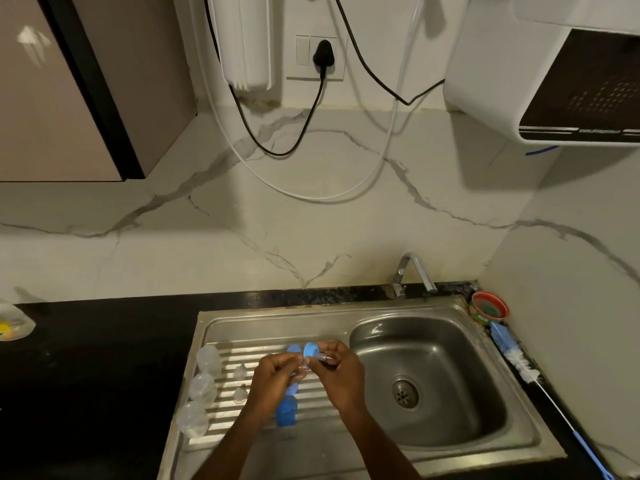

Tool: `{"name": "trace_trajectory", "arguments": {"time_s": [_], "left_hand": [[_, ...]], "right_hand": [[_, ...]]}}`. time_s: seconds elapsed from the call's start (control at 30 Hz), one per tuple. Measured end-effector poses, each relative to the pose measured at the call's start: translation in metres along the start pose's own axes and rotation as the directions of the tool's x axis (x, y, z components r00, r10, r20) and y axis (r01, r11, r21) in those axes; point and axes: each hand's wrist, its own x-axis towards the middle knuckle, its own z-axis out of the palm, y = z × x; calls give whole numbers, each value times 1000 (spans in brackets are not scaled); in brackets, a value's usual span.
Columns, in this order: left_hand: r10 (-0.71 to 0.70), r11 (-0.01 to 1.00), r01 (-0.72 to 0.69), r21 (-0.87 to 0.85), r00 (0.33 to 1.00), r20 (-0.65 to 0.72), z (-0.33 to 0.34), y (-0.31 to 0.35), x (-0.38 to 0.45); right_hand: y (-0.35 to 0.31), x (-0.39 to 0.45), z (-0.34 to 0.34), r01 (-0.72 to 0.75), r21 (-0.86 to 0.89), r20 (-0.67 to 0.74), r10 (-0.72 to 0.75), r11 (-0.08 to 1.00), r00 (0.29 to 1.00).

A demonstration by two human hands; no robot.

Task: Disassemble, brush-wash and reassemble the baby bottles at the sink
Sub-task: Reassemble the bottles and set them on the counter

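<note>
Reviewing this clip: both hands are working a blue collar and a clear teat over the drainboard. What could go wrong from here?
1. The clear teat pinched by the left hand may slip and roll toward the basin.
2. The right hand holds the blue collar by its edge; it could drop.
3. The brush lies far right, an awkward reach.

Two bare forearms, no sleeves, bare hands
</note>
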Motion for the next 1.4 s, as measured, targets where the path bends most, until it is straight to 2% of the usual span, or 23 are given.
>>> {"name": "trace_trajectory", "arguments": {"time_s": [0.07, 0.13, 0.23, 0.37, 0.47, 0.6, 0.77, 0.87, 1.0, 1.17, 1.3, 1.4], "left_hand": [[-68, 998, 68, -7, 997, -19, 3, 1, 2], [-31, 987, 43, 153, 996, -81, 6, 2, 4], [-21, 976, 50, 210, 990, -137, 6, 0, 7], [79, 978, -59, 201, 992, -97, -1, -1, 3], [86, 983, -72, 168, 993, -78, -2, -4, -2], [143, 973, -134, 186, 989, -37, -7, -10, -5], [152, 972, -122, 202, 978, -139, -7, -12, -5], [104, 985, -74, 156, 974, -199, -5, -13, -3], [82, 988, -49, 144, 969, -231, -5, -17, 0], [67, 995, -51, 86, 978, -197, -9, -17, 2], [140, 976, -95, 196, 962, -232, -7, -15, -1], [141, 970, -79, 230, 953, -267, -6, -15, 0]], "right_hand": [[-4, -5, 3, 24, -17, 20, -24, 1000, 1000], [-4, -10, 6, 58, -33, 47, -56, 998, 997], [-2, -13, 7, 132, -63, 67, -127, 989, 990], [-8, -13, 6, 264, -206, 18, -266, 942, 964], [-15, -11, 5, 231, -163, 56, -225, 959, 973], [-16, -13, 7, 262, -153, 29, -261, 953, 965], [-10, -13, 14, 223, -240, -2, -231, 945, 973], [-12, -14, 16, 219, -263, -15, -231, 940, 973], [-10, -13, 15, 303, -327, 91, -289, 895, 953], [-14, -7, 7, 300, -300, 135, -271, 905, 953], [-14, 0, 2, 259, -215, 139, -232, 942, 963], [-14, 0, 6, 239, -230, 141, -211, 943, 967]]}}
